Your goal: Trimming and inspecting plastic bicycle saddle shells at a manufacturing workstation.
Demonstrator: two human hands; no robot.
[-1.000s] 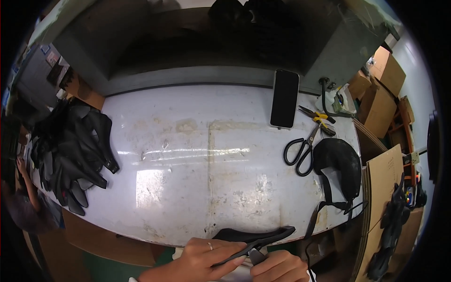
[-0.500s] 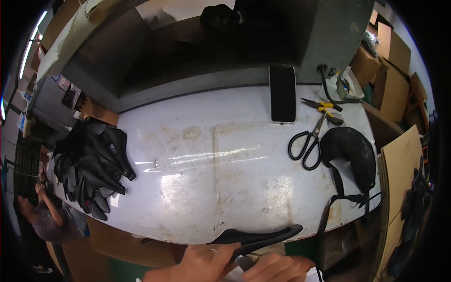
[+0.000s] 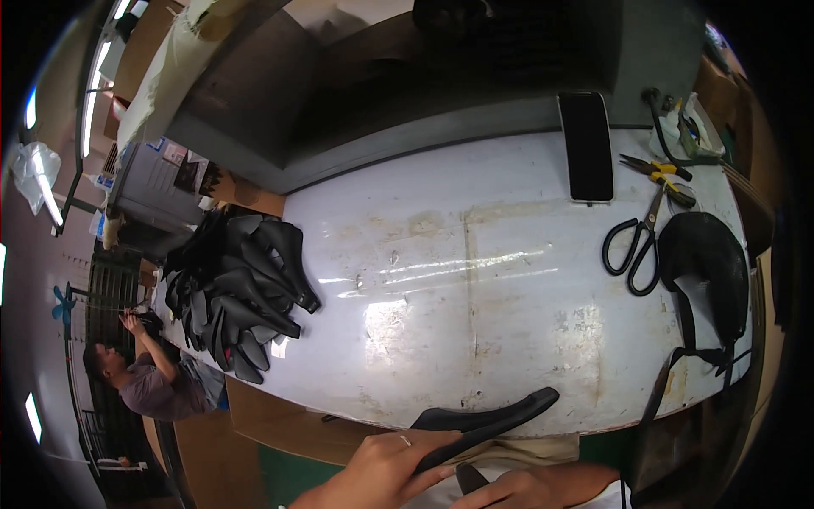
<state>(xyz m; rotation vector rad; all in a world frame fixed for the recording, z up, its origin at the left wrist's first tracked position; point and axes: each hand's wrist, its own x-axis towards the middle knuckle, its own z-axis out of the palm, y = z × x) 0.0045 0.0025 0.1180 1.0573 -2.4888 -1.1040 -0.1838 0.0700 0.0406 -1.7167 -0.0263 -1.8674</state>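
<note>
At the table's near edge, my left hand point(image 3: 394, 467), with a ring on one finger, is closed on a long black leather-like piece point(image 3: 500, 428). It has a broad end and a narrow tip pointing right, much like a bicycle saddle cover. My right hand point(image 3: 530, 490) is closed just below, around a dark grey rounded end point(image 3: 471, 478). Whether that end belongs to the same piece cannot be made out. A pile of similar black pieces point(image 3: 254, 280) lies on the table's left side. My fingertips are partly hidden.
On the white table point(image 3: 424, 339) at the right lie a phone point(image 3: 585, 148), yellow-handled pliers point(image 3: 657, 167), black-handled scissors point(image 3: 636, 250) and a curved black pouch with straps point(image 3: 708, 271). A grey metal housing point(image 3: 381, 148) borders the back. Another person point(image 3: 161, 377) works at the far left.
My view has turned left, so the table and its things sit further right in the picture. Both hands still hold on; the black piece's tip has risen slightly.
</note>
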